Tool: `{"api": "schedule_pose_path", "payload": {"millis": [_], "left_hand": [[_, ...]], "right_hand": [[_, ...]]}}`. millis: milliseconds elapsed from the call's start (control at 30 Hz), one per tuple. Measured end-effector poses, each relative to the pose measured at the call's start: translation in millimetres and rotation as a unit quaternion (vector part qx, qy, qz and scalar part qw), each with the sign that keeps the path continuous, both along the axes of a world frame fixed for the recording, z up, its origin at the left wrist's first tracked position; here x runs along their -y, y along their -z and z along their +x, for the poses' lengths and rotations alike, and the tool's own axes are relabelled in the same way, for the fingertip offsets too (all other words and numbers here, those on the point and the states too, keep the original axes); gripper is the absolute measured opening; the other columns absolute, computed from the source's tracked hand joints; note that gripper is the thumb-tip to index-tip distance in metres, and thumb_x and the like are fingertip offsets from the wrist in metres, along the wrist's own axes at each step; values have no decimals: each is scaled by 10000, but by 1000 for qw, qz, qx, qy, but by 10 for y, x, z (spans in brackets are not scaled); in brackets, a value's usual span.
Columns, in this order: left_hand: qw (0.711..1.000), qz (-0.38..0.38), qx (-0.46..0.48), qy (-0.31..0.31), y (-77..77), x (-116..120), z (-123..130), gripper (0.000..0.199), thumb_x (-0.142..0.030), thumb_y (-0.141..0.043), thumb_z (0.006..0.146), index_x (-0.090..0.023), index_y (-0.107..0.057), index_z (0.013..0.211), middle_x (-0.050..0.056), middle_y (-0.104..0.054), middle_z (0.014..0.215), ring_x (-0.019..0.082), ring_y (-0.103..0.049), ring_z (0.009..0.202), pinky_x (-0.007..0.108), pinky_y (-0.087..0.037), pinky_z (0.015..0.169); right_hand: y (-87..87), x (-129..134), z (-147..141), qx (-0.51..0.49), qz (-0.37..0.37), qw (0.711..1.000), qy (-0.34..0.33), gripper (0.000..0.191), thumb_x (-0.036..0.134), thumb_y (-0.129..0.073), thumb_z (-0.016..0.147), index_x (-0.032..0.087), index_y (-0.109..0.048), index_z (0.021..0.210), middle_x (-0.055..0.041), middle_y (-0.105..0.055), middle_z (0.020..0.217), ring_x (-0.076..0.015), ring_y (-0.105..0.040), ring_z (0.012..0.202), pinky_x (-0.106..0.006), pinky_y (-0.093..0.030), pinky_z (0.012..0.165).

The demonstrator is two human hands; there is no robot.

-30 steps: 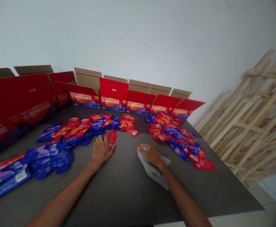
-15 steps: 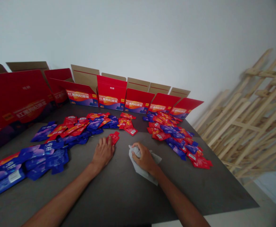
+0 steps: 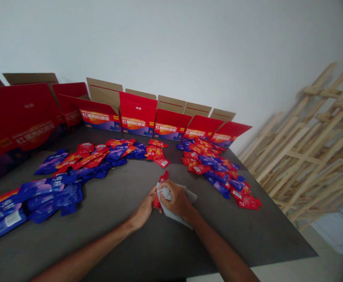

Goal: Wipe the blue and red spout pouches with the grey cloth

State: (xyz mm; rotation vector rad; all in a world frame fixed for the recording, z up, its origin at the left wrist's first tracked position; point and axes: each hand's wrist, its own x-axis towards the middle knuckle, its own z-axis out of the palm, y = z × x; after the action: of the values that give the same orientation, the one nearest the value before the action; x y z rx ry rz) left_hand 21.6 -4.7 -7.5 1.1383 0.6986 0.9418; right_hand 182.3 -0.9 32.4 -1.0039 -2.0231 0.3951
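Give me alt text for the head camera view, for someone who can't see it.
The left hand and right hand meet on a red sachet on a dark table, the right hand pressing a grey cloth against it. Loose red and blue sachets lie in heaps, with open red cartons lined up behind.

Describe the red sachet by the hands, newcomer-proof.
At the near side of the dark table, facing the row of red cartons, find the two hands. The red sachet sticks out between the left hand and the right hand, beside the grey cloth, apart from the loose piles.
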Motion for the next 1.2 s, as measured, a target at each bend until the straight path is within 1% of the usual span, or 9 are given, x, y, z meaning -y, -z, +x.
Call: {"api": "schedule_pose_path", "payload": {"millis": [200, 267, 400, 500, 600, 733, 833, 1067, 1200], "left_hand": [[997, 23, 24, -65, 97, -87, -33, 548, -402, -415, 935, -188, -467, 1436, 89, -605, 1346, 263, -514, 1243, 387, -315, 1110], [999, 19, 21, -35, 63, -60, -38, 557, -411, -399, 950, -192, -433, 1461, 99, -633, 1298, 263, -569, 1155, 387, -383, 1043], [999, -8, 7, 45, -14, 45, -49, 601, -488, -345, 976, -210, -337, 1509, 103, -696, 1098, 214, -630, 836, 342, -490, 771], [998, -9, 9, 67, -47, 97, -54, 625, -527, -340, 974, -214, -320, 1514, 106, -683, 1097, 198, -621, 808, 335, -485, 767], [998, -20, 30, 45, -27, 79, -43, 634, -529, -364, 963, -221, -318, 1515, 117, -661, 1188, 218, -631, 866, 372, -478, 843], [996, -17, 76, -34, 66, -39, -15, 659, -525, -435, 923, -225, -349, 1503, 106, -609, 1325, 277, -572, 1149, 415, -378, 1043], [994, -11, 85, -61, 106, -95, -14, 652, -520, -432, 920, -228, -357, 1498, 96, -577, 1374, 277, -527, 1224, 412, -334, 1089], [997, -31, 30, 57, 2, 70, -83, 619, -524, -354, 969, -247, -300, 1521, 110, -656, 1204, 221, -632, 882, 378, -462, 878], [997, -34, 26, 68, -17, 101, -100, 617, -522, -347, 975, -255, -280, 1527, 103, -670, 1139, 205, -626, 828, 364, -474, 833]], "right_hand": [[-90, 73, 5, 82, -36, 992, -89, 284, 104, -602, 780, 241, -595, 1028, -13, -668, 990, -171, -653, 898, -258, -482, 832], [-105, 65, 32, 87, -35, 993, -69, 268, 116, -608, 787, 242, -598, 1023, -15, -671, 993, -174, -654, 897, -262, -483, 836], [-109, -14, 115, 19, -10, 998, 64, 221, 130, -570, 817, 229, -590, 1013, -27, -665, 973, -179, -649, 902, -274, -491, 839], [-123, -55, 160, -12, 4, 994, 104, 195, 143, -552, 833, 221, -588, 1007, -32, -661, 946, -183, -646, 902, -284, -494, 845], [-151, -19, 143, 13, -7, 999, 53, 213, 132, -568, 822, 229, -595, 1010, -22, -671, 956, -173, -654, 881, -273, -497, 832], [-169, 93, 49, 75, -22, 995, -61, 256, 126, -624, 800, 250, -608, 1024, -5, -685, 997, -165, -665, 911, -255, -496, 837], [-152, 128, 4, 100, -32, 991, -79, 257, 134, -635, 801, 255, -610, 1026, -11, -684, 1023, -177, -667, 926, -263, -497, 843], [-108, -15, 105, 1, -7, 995, 96, 175, 147, -562, 846, 230, -591, 997, -30, -649, 946, -193, -640, 895, -294, -496, 838], [-127, -32, 135, -7, -2, 995, 97, 177, 147, -562, 844, 224, -587, 1001, -32, -648, 941, -192, -638, 906, -293, -493, 842]]}}
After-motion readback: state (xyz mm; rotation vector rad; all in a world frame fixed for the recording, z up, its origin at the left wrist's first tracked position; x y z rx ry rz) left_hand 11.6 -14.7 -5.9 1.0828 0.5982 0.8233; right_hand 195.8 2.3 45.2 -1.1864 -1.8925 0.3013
